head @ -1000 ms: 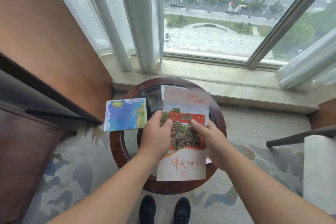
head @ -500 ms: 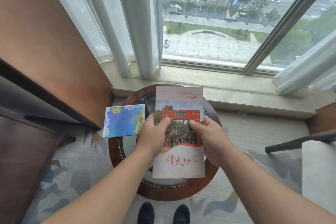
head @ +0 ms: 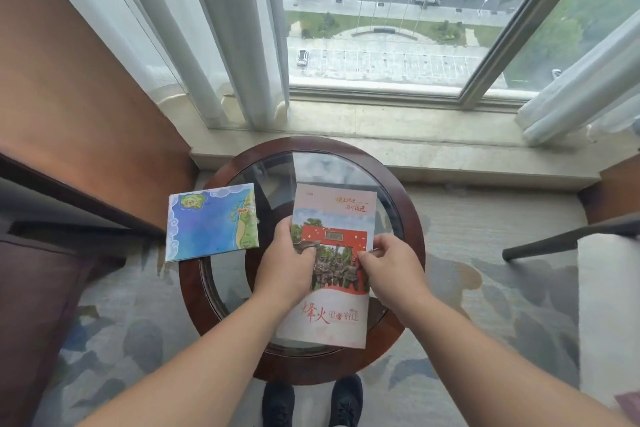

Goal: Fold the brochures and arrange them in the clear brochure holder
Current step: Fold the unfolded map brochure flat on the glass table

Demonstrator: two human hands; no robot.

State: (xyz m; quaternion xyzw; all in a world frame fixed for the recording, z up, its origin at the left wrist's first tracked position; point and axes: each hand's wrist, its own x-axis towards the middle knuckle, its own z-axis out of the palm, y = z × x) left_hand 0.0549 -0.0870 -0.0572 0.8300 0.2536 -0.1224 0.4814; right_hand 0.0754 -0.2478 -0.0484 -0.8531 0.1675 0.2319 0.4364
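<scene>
A tall folded brochure (head: 332, 315) with a red gate photo and red lettering is held upright over the round table (head: 408, 229). My left hand (head: 284, 267) grips its left edge, thumb on the front. My right hand (head: 391, 270) pinches its right edge at the same height. A blue map brochure (head: 211, 222) lies folded on the table's left rim, partly overhanging it. A clear brochure holder may stand behind the held brochure at the table's back, but I cannot make it out for certain.
The table has a dark wood rim and a glass top. A wooden cabinet (head: 79, 107) stands left, a window sill (head: 415, 149) and curtains behind, a chair arm (head: 568, 239) right. My shoes (head: 311, 402) show below the table.
The brochure in both hands has straightened and come slightly toward me. My right thumb has slid toward the brochure's right edge. The map brochure has not moved.
</scene>
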